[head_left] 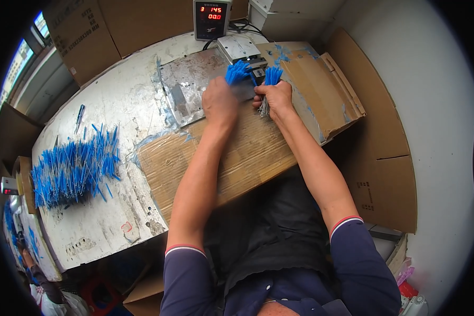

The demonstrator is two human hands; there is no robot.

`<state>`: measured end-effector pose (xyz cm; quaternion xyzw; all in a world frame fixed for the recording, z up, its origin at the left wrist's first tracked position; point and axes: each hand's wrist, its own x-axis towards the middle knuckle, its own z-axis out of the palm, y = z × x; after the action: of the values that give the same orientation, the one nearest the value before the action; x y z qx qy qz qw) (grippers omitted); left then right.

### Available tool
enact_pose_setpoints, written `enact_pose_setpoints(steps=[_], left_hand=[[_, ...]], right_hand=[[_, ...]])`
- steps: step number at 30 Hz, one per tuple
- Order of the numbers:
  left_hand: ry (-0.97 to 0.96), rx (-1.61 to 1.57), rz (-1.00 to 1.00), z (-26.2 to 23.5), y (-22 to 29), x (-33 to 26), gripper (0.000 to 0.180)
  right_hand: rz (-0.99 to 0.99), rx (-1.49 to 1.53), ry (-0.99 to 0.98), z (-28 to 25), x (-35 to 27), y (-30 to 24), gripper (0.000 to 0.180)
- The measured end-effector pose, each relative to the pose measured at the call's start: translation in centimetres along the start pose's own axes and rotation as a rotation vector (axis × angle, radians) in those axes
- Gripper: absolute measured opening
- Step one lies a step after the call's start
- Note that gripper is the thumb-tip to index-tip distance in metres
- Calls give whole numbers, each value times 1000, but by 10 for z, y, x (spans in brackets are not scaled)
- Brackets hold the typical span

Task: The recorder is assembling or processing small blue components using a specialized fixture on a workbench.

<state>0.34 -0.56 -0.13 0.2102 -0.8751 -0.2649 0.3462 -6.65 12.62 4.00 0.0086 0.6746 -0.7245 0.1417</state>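
My left hand (219,102), blurred by motion, is closed round a bundle of thin blue sticks (237,72) whose tops fan out above the fist. Close on its right, my right hand (277,97) grips a second bundle, of thin silvery wires with blue sleeves (273,75); the bare wire ends hang below the fingers. One blue piece (253,79) slants between the two bundles, near the right thumb; which hand holds it I cannot tell. Just beyond the hands stands a small metal machine (242,51), partly hidden by the left bundle.
A big heap of blue-sleeved wires (76,166) lies on the worn white table (116,226), with a pen (79,117) behind it. A display box with red digits (211,20) stands at the back. Cardboard (321,89) flanks the machine. Another person's hand (28,259) shows at far left.
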Motion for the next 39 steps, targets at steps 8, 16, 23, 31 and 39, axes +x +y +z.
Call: enact_pose_setpoints(steps=[8,16,23,31,39], left_hand=[[146,-154,-178,-3,2,2,13],[239,-161,-28,-10,-15,4,12],[145,-182,92,5,2,1,18],[173,-164,74,0,-5,-4,14],[143,-140,87,4,-6,-10,19]], right_hand=[[20,-54,68,6,5,-6,12],[57,14,28,22,11,7,11],[70,249,-111,-25,42,19,10],[-11,162,-88,-24,34,29,14],[-21,76,-120,-22,21,29,19]])
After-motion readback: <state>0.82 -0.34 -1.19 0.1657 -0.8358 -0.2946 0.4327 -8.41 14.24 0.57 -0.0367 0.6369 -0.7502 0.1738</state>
